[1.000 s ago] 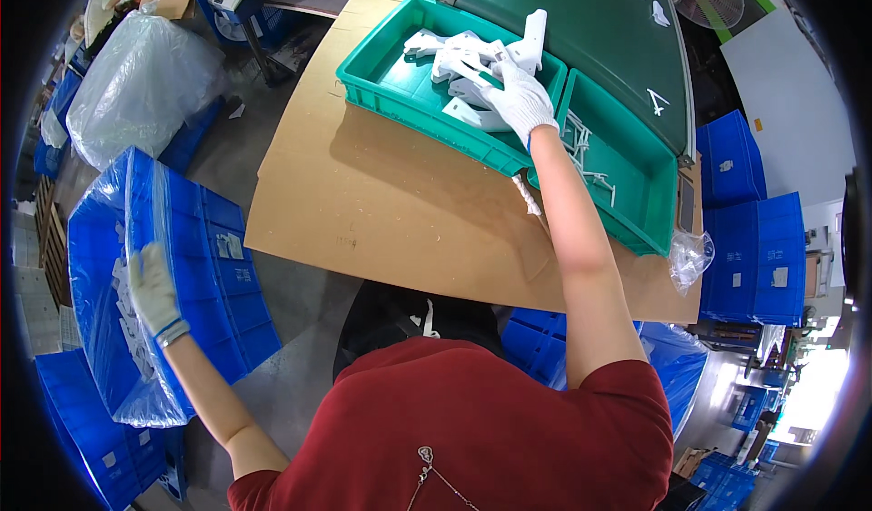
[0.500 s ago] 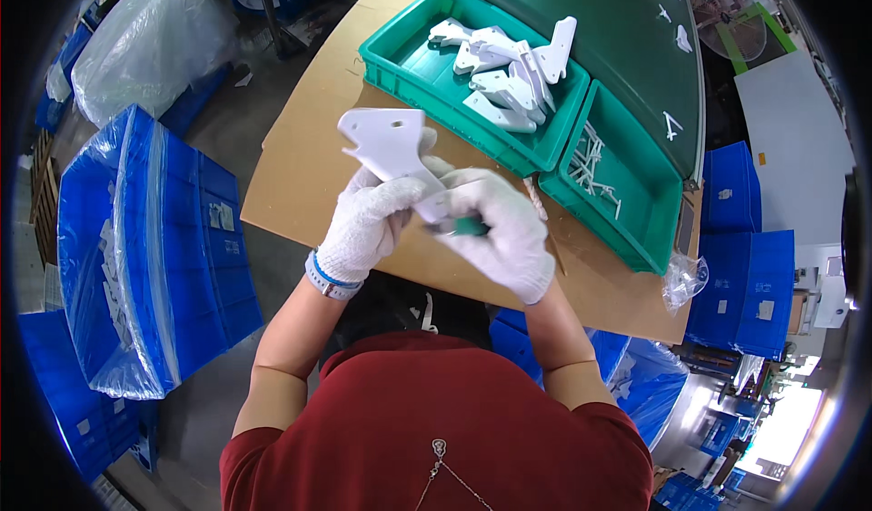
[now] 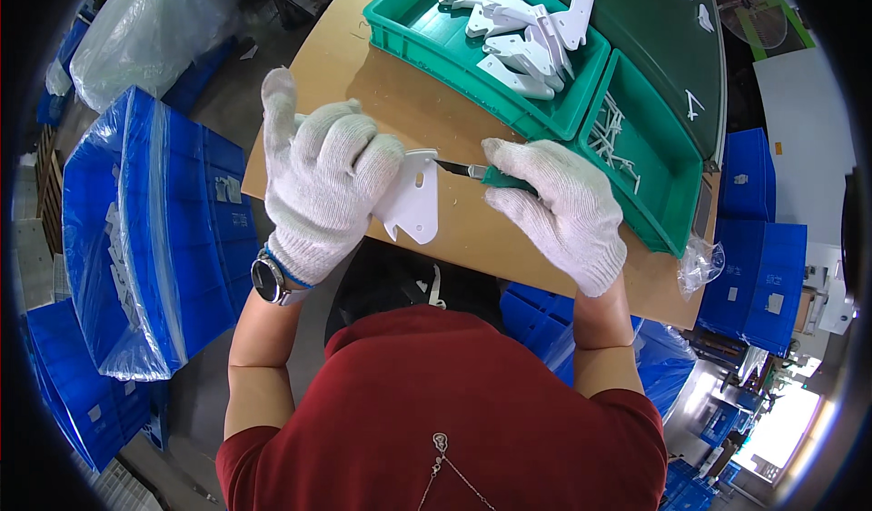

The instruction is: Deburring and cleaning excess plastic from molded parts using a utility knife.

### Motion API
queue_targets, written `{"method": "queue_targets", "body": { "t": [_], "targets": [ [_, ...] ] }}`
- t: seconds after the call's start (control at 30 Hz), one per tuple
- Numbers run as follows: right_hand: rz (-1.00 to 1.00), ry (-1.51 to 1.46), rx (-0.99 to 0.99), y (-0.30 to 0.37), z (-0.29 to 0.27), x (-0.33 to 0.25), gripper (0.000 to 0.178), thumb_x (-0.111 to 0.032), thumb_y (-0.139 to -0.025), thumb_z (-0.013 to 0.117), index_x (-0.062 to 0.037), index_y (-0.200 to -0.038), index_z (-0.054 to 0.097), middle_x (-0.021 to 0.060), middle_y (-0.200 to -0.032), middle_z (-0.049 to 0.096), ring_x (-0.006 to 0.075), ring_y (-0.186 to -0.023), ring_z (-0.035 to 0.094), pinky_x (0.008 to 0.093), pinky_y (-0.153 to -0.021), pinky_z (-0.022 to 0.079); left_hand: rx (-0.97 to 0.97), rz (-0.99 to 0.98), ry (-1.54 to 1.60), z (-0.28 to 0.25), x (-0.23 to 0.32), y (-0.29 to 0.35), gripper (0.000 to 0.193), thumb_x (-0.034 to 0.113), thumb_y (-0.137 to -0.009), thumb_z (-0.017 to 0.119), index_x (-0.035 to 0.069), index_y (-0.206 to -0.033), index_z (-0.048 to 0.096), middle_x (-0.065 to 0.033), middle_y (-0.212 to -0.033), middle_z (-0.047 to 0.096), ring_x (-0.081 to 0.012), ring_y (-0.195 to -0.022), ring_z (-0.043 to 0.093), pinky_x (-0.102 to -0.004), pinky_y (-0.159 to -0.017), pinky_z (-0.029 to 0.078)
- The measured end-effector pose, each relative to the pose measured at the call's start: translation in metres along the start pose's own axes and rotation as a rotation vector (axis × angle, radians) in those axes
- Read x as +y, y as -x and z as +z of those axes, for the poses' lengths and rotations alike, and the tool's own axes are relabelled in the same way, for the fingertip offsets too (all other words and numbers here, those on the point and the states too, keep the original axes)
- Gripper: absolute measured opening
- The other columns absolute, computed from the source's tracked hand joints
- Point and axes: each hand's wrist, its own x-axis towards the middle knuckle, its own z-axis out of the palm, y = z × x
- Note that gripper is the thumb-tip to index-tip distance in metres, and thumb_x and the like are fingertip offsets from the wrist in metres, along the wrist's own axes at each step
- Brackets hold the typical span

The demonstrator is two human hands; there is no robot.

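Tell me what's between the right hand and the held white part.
The head view shows the dark blade of a green-handled knife between the right hand and the white part; whether it touches the part is unclear.

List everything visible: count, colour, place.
Held part: one, white, left hand
Bladed tool: one, green handle, right hand
Trays: two, green, on table
Loose parts: several, white, left tray
Thin sticks: several, white, right tray
Table: one, brown, centre
Flat surface: one, dark green, beyond trays
Small pieces: several, white, flat surface
Crates: several, blue, both sides
Plastic bundle: one, translucent, upper left
Shirt: one, red, lower centre
Hands: two, white gloves, centre
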Motion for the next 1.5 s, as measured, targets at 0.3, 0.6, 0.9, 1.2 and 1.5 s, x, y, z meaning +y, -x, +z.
{"method": "queue_targets", "body": {
  "t": [0.3, 0.6, 0.9, 1.2, 1.5],
  "targets": [
    [-0.015, 0.102, -0.036, 0.001, -0.001, -0.004, 0.036, -0.022, -0.083, 0.080, -0.0120, -0.116, 0.071, 0.0087, -0.094, 0.070, 0.0309, -0.085, 0.069, 0.0407, -0.073, 0.054, -0.025, 0.010, 0.004, -0.008, -0.005, 0.001, 0.028, 0.018, -0.066, 0.073, 0.019, -0.093, 0.066, -0.0023, -0.094, 0.059, -0.0256, -0.104, 0.066, -0.0742, -0.116, 0.028],
    [0.011, 0.086, -0.021, -0.003, -0.002, -0.006, 0.035, -0.015, -0.079, 0.082, -0.0077, -0.112, 0.074, 0.0131, -0.093, 0.072, 0.0331, -0.084, 0.070, 0.0390, -0.075, 0.056, -0.044, 0.041, 0.004, -0.007, -0.004, 0.004, 0.028, 0.019, -0.063, 0.075, 0.019, -0.090, 0.066, -0.0021, -0.095, 0.058, -0.0257, -0.104, 0.065, -0.0715, -0.116, 0.028],
    [0.009, 0.008, 0.133, 0.001, 0.000, 0.006, 0.036, -0.012, -0.080, 0.082, -0.0037, -0.114, 0.072, 0.0125, -0.098, 0.074, 0.0302, -0.083, 0.071, 0.0371, -0.075, 0.056, 0.019, 0.069, 0.085, -0.009, 0.004, 0.000, 0.042, 0.018, -0.068, 0.080, 0.015, -0.107, 0.065, -0.0050, -0.097, 0.060, -0.0279, -0.099, 0.065, -0.0638, -0.106, 0.042],
    [-0.106, -0.080, 0.192, 0.001, 0.023, -0.011, 0.040, -0.015, -0.083, 0.082, 0.0009, -0.118, 0.072, 0.0127, -0.105, 0.076, 0.0276, -0.088, 0.071, 0.0367, -0.079, 0.056, -0.119, -0.785, 1.131, 0.004, 0.023, 0.003, 0.108, 0.022, -0.072, 0.094, 0.002, -0.157, 0.032, -0.0140, -0.149, 0.048, -0.0233, -0.132, 0.052, -0.0391, -0.107, 0.048],
    [-0.242, 0.030, 0.165, -0.006, 0.034, -0.006, 0.047, -0.017, -0.081, 0.081, -0.0064, -0.125, 0.069, 0.0100, -0.097, 0.070, 0.0308, -0.081, 0.067, 0.0411, -0.071, 0.053, 0.033, -0.786, 1.343, 0.014, 0.033, 0.004, 0.105, 0.021, -0.072, 0.095, 0.005, -0.157, 0.034, -0.0117, -0.147, 0.050, -0.0179, -0.125, 0.057, -0.0315, -0.093, 0.058]
  ]
}}
